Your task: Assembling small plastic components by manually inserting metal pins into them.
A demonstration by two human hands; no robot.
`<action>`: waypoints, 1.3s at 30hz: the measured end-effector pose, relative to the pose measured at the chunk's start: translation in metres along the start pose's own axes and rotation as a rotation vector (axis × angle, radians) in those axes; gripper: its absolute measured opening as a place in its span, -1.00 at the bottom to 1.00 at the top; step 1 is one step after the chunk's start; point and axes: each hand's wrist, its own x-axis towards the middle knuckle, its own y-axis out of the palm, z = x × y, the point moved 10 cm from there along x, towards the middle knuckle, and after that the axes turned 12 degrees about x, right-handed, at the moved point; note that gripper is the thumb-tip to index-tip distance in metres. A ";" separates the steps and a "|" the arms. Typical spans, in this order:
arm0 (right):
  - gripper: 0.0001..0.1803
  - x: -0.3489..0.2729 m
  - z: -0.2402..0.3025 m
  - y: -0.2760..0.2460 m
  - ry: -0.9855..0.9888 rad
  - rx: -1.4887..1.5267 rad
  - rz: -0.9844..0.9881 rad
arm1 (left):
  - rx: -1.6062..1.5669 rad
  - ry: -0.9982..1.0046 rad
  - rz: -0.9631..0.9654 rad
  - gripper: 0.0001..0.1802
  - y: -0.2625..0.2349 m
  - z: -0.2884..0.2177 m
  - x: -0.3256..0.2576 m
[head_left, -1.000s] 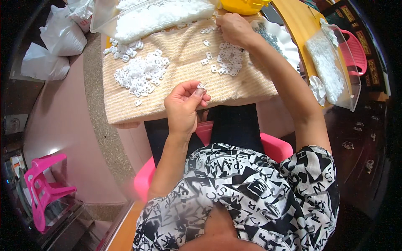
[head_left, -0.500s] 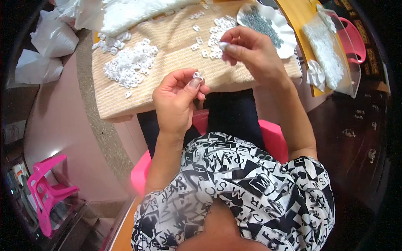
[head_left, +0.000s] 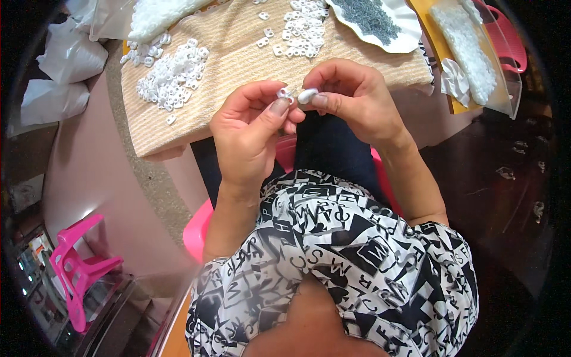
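Between thumb and forefinger, my left hand (head_left: 250,128) pinches a small white plastic piece with holes (head_left: 284,94). A smooth white oval plastic piece (head_left: 307,96) is pinched in my right hand (head_left: 360,104), close beside the left one's piece; whether the two touch I cannot tell. Both hands are above the near edge of a table with a beige striped cloth (head_left: 238,59). A heap of white two-holed pieces (head_left: 172,74) lies on the cloth at the left. More of them, in a looser group (head_left: 304,33), lie beyond my hands.
A white wavy-rimmed dish (head_left: 410,40) at the far right holds many small grey metallic parts (head_left: 372,21). Clear bags of white pieces lie at the far left (head_left: 157,18) and right (head_left: 464,50). White plastic bags (head_left: 71,56) and a pink stool (head_left: 83,268) are to the left.
My right hand has come left and nearer to me with the oval piece, up to my left hand. The left hand keeps its pinch. The view has shifted slightly.
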 end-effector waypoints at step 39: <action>-0.83 -0.001 -0.035 -0.013 0.276 -0.039 -0.051 | -0.016 -0.005 -0.055 -0.81 -0.009 0.007 0.007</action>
